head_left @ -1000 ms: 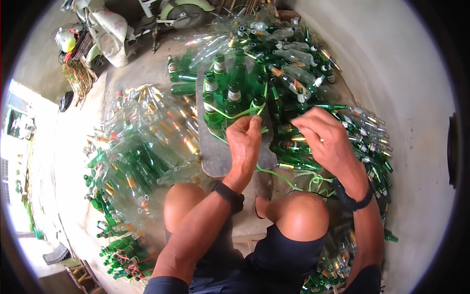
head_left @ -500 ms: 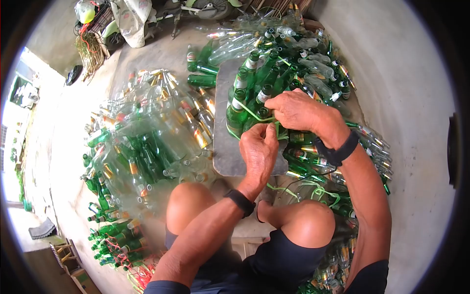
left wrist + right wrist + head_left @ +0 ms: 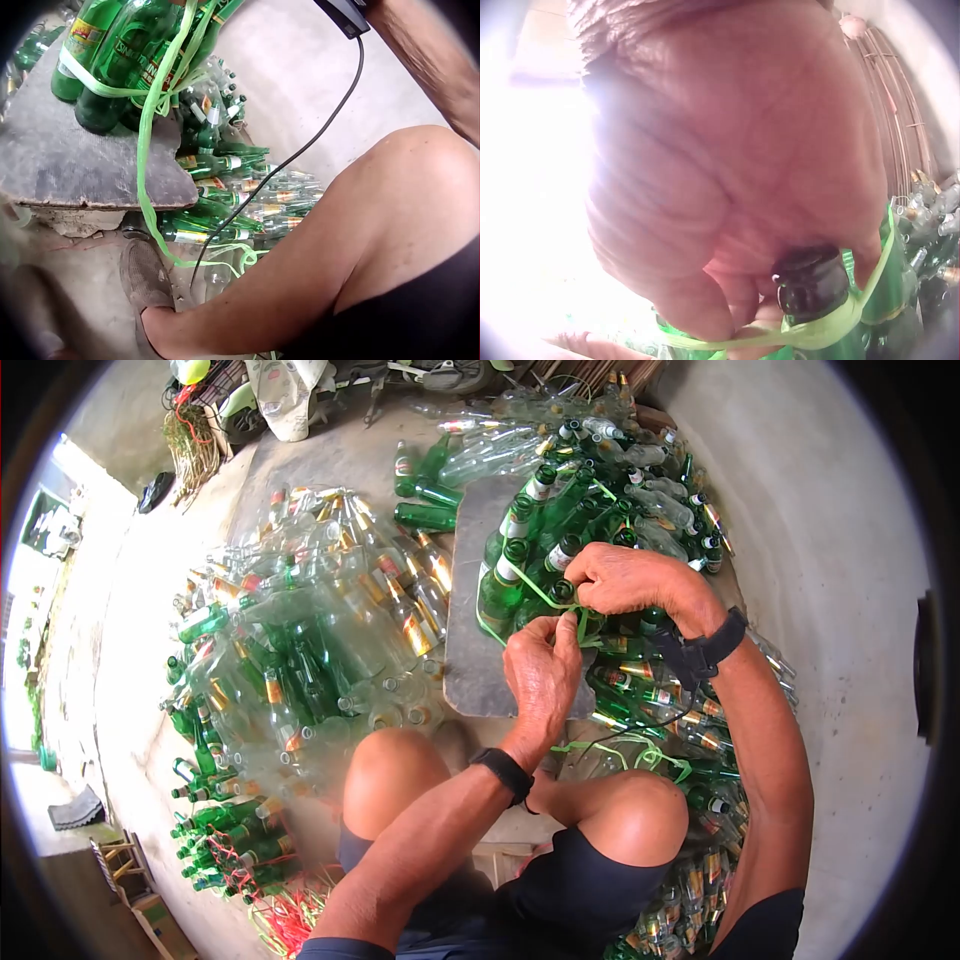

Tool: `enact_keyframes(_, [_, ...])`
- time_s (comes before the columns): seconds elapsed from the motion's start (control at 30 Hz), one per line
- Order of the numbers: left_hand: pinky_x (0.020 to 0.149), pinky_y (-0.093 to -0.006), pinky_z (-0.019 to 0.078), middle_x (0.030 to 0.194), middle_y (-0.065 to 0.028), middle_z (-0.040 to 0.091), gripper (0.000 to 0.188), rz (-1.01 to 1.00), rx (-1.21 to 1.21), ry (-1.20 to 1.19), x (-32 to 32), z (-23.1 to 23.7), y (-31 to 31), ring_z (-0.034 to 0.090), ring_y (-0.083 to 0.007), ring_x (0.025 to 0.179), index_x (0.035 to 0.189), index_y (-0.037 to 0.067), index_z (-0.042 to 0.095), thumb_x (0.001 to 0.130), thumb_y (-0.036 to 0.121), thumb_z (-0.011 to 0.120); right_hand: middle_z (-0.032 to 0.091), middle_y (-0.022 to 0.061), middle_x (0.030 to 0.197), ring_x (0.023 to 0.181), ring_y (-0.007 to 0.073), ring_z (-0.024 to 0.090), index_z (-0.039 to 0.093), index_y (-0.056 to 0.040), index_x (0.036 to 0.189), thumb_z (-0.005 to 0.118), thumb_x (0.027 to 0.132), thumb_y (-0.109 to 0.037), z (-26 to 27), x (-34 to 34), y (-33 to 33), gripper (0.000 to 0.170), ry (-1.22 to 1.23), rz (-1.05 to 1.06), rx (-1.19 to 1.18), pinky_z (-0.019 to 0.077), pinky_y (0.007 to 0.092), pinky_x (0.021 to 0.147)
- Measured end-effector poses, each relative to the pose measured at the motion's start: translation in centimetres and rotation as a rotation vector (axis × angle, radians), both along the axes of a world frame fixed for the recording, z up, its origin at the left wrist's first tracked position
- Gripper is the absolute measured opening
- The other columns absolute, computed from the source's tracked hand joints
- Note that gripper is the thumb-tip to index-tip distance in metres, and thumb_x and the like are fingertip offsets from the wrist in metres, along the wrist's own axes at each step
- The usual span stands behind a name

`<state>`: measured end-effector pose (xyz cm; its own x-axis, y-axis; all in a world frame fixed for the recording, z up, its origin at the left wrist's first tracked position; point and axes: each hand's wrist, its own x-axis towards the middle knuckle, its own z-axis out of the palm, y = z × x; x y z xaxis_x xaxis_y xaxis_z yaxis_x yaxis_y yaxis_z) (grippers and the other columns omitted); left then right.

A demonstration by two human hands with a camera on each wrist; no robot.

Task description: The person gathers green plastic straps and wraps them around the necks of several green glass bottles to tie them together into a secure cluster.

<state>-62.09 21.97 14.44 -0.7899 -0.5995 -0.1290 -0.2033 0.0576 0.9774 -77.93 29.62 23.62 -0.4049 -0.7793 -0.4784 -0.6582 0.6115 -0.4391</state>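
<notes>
A bundle of upright green glass bottles (image 3: 505,590) stands on a dark grey slab (image 3: 475,685), with light green plastic strapping (image 3: 146,150) round it. At the near side of the bundle, my left hand (image 3: 543,665) pinches the strapping between thumb and forefinger. My right hand (image 3: 640,580) reaches over the near bottles, fingers bent down beside a dark bottle neck (image 3: 810,289). In the right wrist view its thumb and fingers close on the strap (image 3: 829,330) that passes round that neck. A loose tail of strapping hangs over the slab's edge to the floor.
Clear and green bottles (image 3: 310,660) lie piled on the left, and more bottles (image 3: 660,700) lie along the right wall (image 3: 820,610). A black cable (image 3: 300,150) runs down from a wrist device. My knees (image 3: 395,780) flank the near side of the slab.
My right hand has come left and down from apart in the air to the strap at the bottle necks. My left hand keeps its pinch. The head view has shifted.
</notes>
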Motion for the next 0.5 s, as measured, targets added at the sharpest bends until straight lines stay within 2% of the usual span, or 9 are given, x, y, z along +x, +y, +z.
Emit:
enact_keyframes(0.03, [0.069,-0.0437,0.0535,0.076,-0.0238,0.071,0.034,-0.004,0.011,-0.001,0.0,0.0,0.0,0.072,-0.0345,0.069,0.094,-0.003,0.077,0.096,0.03,0.068,0.052,0.0137,0.061,0.062,0.0163,0.055,0.06,0.0047,0.077,0.056,0.078,-0.006,0.0,0.2,0.1,0.012,0.001,0.0,0.001,0.0401,0.038,0.056])
enact_keyframes(0.1, [0.067,-0.0435,0.0524,0.072,-0.0225,0.07,0.035,-0.011,0.042,0.002,0.0,0.0,0.0,0.069,-0.032,0.065,0.093,-0.004,0.076,0.097,0.029,0.066,0.05,0.0056,0.063,0.062,0.0103,0.047,0.062,0.0047,0.08,0.057,0.08,-0.005,-0.1,0.9,0.5,0.011,-0.051,-0.156,-0.117,0.0381,0.0346,0.055])
enact_keyframes(0.13, [0.066,-0.0432,0.0513,0.069,-0.0212,0.068,0.036,-0.017,0.07,0.003,0.0,-0.1,0.0,0.066,-0.0295,0.061,0.091,-0.005,0.075,0.097,0.029,0.065,0.05,0.0056,0.063,0.062,0.0103,0.047,0.062,0.0047,0.08,0.057,0.08,-0.005,-0.2,1.2,0.7,0.011,-0.05,-0.154,-0.115,0.0381,0.0346,0.055])
enact_keyframes(0.2, [0.064,-0.0429,0.05,0.066,-0.0191,0.066,0.036,-0.028,0.109,-0.008,-0.1,-0.4,0.1,0.062,-0.0265,0.059,0.09,-0.005,0.075,0.098,0.029,0.064,0.056,-0.0005,0.07,0.065,0.0096,0.048,0.066,0.0035,0.09,0.06,0.085,-0.005,-0.6,2.0,1.2,0.011,-0.13,-0.369,-0.384,0.0396,0.0322,0.058])
enact_keyframes(0.23, [0.062,-0.0426,0.0486,0.063,-0.017,0.063,0.037,-0.042,0.143,-0.015,-0.2,-0.6,0.2,0.058,-0.0234,0.056,0.089,-0.006,0.074,0.099,0.028,0.063,0.056,-0.0005,0.07,0.065,0.0096,0.048,0.066,0.0035,0.09,0.06,0.085,-0.005,-0.4,2.3,1.4,0.011,-0.131,-0.368,-0.384,0.0396,0.0322,0.058])
enact_keyframes(0.3, [0.061,-0.0411,0.0474,0.061,-0.0142,0.061,0.038,-0.044,0.173,0.011,-0.3,-0.6,0.4,0.055,-0.0203,0.056,0.089,-0.006,0.074,0.1,0.028,0.062,0.061,-0.0034,0.084,0.076,0.0074,0.054,0.067,0.0021,0.102,0.062,0.09,-0.006,0.4,2.7,1.5,0.015,-0.197,-0.487,-0.407,0.0447,0.0285,0.067])
enact_keyframes(0.37, [0.059,-0.0396,0.0461,0.06,-0.0115,0.059,0.039,-0.046,0.206,0.036,-0.4,-0.3,0.5,0.053,-0.0173,0.056,0.088,-0.006,0.074,0.101,0.028,0.061,0.062,-0.0022,0.089,0.081,0.0071,0.055,0.067,0.0013,0.104,0.063,0.091,-0.006,-0.3,2.6,1.8,0.016,-0.244,-0.511,-0.484,0.0458,0.0271,0.073])
enact_keyframes(0.43, [0.053,-0.0281,0.0344,0.064,0.0011,0.055,0.038,-0.085,0.31,0.09,-0.4,0.4,0.5,0.044,-0.0069,0.06,0.089,-0.007,0.073,0.104,0.025,0.06,0.062,-0.0011,0.094,0.087,0.0067,0.057,0.066,0.0005,0.106,0.063,0.092,-0.007,-0.7,2.5,2.2,0.017,-0.288,-0.541,-0.562,0.0469,0.0257,0.079])
enact_keyframes(0.5, [0.053,-0.0276,0.0343,0.065,0.001,0.054,0.039,-0.106,0.365,0.11,-0.6,-0.1,0.7,0.045,-0.0071,0.06,0.089,-0.007,0.073,0.104,0.026,0.06,0.064,0.0012,0.094,0.087,0.0096,0.059,0.067,0.0006,0.105,0.064,0.092,-0.01,-0.7,2.7,2.4,0.017,-0.331,-0.658,-0.665,0.0477,0.0268,0.082])
